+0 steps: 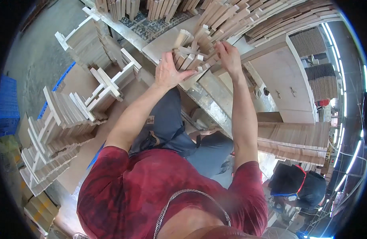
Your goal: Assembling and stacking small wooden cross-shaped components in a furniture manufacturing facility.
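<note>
A bundle of short wooden strips (187, 61) stands on the workbench in front of me, its pale cut ends facing up and toward me. My left hand (168, 73) rests against the left and near sides of the bundle, fingers apart and thumb stretched along the near ends. At the bundle's right side, my right hand (230, 57) is closed, with its fingers curled at a wooden strip (210, 62). The fingertips of the right hand are partly hidden.
More upright strips (227, 20) crowd the bench's far side. Stacks of pale wooden frames (68, 107) stand on the left, with a blue crate (8, 105) beyond. A wooden panel (285, 79) and stacked boards (295, 137) are on the right. Another person (299, 185) is at the lower right.
</note>
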Available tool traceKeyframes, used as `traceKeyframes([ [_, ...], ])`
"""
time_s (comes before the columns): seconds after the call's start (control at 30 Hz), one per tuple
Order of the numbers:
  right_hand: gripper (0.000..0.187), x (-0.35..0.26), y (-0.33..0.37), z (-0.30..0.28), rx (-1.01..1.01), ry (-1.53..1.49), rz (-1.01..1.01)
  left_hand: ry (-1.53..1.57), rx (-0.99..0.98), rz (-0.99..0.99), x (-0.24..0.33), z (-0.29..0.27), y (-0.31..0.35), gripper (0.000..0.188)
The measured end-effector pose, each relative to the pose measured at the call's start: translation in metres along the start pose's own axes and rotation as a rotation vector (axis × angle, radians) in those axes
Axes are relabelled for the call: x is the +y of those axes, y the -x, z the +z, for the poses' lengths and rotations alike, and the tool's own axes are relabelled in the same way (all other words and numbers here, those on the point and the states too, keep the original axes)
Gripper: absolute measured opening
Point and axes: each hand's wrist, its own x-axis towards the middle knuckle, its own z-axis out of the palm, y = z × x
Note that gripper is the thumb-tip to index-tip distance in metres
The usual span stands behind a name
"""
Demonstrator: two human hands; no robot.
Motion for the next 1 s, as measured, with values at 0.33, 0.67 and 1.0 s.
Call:
traceKeyframes([
  [0.33, 0.066, 0.022, 0.035, 0.005, -0.163, -0.780, 0.078, -0.028, -0.013, 0.031, 0.008, 0.001, -0.007, 0.094],
  [0.67, 0.103, 0.013, 0.073, 0.024, 0.087, -0.368, -0.026, 0.022, -0.178, -0.014, 0.011, -0.002, -0.001, 0.101],
  [1.0, 0.072, 0.020, 0.030, 0.040, 0.481, -0.644, 0.118, 0.009, -0.055, -0.047, 0.016, -0.043, -0.007, 0.076],
])
